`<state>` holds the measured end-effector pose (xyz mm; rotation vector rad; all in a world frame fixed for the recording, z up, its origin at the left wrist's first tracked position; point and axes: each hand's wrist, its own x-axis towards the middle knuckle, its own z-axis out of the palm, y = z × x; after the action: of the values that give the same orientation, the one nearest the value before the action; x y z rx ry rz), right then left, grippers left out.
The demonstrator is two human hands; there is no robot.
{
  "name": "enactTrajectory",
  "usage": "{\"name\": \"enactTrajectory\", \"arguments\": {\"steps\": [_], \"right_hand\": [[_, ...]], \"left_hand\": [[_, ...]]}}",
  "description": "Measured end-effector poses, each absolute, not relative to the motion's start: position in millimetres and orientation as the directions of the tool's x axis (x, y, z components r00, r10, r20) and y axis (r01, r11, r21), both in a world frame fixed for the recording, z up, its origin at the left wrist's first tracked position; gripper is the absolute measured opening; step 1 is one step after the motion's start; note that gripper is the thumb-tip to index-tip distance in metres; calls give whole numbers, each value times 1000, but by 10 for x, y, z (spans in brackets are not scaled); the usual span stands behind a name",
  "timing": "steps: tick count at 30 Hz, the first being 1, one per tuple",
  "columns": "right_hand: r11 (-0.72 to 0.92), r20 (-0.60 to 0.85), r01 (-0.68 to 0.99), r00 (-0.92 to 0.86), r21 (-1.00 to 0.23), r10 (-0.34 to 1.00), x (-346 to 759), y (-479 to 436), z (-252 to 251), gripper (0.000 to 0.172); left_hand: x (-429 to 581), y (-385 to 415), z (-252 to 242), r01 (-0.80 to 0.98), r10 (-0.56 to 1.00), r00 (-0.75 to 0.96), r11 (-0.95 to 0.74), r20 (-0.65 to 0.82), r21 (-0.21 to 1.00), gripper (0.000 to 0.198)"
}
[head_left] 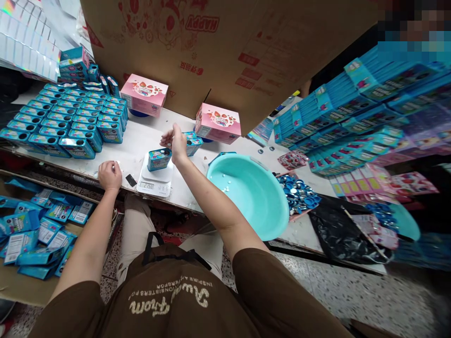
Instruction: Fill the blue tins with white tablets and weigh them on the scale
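A small blue box (158,160) stands upright on a white digital scale (155,184), whose display appears to read 2150. My right hand (176,143) hovers over the box's right end, palm turned inward and fingers curled together; what it holds, if anything, is too small to name. Just behind that wrist are more blue boxes (193,146). Left of the scale, my left hand (110,175) rests closed at the table edge, its contents hidden. A turquoise basin (253,197) to the right contains several small white pieces (227,182).
Rows of blue boxes (66,117) fill the table's left. Two pink cartons (144,94) stand before a large cardboard box (225,56). Blue caps (299,195) lie beyond the basin, with stacked flat blue packaging (352,103) at right. Blue packets fill an open carton (38,230) below left.
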<state>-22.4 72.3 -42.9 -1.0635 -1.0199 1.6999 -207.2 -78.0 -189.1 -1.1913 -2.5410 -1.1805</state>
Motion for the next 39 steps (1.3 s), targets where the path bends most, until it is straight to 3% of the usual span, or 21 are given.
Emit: {"name": "enactTrajectory", "arguments": {"steps": [7,14,21,27,33,39], "right_hand": [[-282,-202,-248,-307,-927,930,-200,660,-433,52],[-123,-60,-160,-354,-980,933,-190,668,-547,57],[78,61,28,-391,-997,919,-67,642,-674,43],[213,170,48,-442,-976,881,35,625,-779,31],[357,256,150,-458,-922,852,133,639,-856,4],[364,267,167,-421,-916,867,187,688,-916,15]], "left_hand": [[-2079,-779,-1899,701,619,-681,395,391,594,21],[-2084,-769,-1914,699,606,-685,391,404,599,21],[-2077,-765,-1908,687,602,-696,400,392,607,20],[-2063,-769,-1898,687,611,-691,389,387,613,21],[-2058,-767,-1904,681,616,-695,397,371,616,20],[-2053,-752,-1890,675,629,-694,400,350,620,20]]}}
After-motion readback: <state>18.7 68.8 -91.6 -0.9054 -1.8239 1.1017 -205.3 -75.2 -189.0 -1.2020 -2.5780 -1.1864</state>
